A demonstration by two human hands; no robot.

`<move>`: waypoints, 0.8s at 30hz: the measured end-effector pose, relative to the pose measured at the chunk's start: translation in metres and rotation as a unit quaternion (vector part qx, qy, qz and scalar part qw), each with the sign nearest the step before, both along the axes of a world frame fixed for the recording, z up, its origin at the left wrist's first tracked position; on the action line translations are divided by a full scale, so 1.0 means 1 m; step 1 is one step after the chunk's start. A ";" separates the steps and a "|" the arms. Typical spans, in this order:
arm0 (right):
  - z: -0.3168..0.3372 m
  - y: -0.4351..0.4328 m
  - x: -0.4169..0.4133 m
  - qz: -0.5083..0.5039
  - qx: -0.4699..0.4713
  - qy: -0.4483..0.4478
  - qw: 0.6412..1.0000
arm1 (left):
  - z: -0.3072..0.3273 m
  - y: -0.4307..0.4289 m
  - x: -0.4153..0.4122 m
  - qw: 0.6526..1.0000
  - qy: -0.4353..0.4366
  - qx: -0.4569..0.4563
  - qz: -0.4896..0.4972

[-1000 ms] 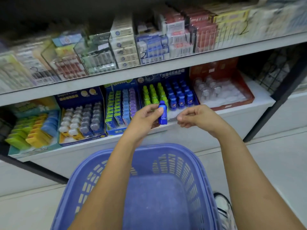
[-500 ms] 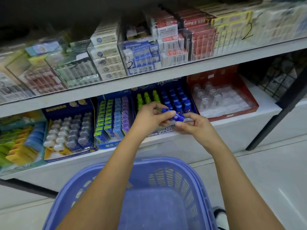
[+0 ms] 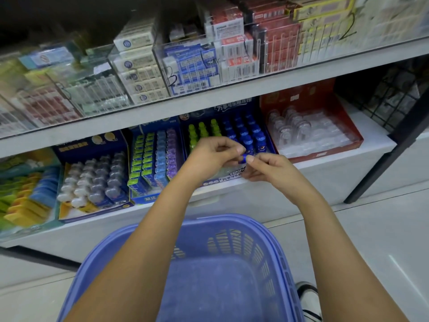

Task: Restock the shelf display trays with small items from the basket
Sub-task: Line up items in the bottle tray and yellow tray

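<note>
Blue eraser bottle [image 3: 242,158] tipped from upright to sideways now, left hand [image 3: 212,156] and right hand [image 3: 272,169] both pinching it, over the display tray [image 3: 228,180] front edge.

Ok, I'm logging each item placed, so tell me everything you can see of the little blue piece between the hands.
The little blue piece is small, glossy and deep blue, plastic by its look, matching the blue bottles in the dark blue tray behind it. Only a short stretch shows; fingers hide the rest, so its pose cannot be told. The left hand pinches it from the left, the right hand from the right, above the tray's front lip.
</note>
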State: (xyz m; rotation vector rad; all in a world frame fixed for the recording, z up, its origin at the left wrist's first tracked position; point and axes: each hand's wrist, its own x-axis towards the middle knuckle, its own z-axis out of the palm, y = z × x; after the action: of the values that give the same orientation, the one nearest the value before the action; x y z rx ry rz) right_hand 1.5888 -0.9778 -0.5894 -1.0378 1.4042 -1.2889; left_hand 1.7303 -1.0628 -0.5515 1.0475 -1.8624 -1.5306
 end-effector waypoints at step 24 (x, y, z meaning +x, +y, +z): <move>0.009 -0.006 -0.009 -0.035 -0.031 -0.047 0.998 | 0.005 0.005 -0.014 0.994 -0.017 -0.005 0.107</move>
State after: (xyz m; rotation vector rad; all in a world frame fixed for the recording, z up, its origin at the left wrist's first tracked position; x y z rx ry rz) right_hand 1.5795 -0.9837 -0.5803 -0.9636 1.3475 -1.4227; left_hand 1.7165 -1.0581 -0.5463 1.2326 -1.7158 -1.3869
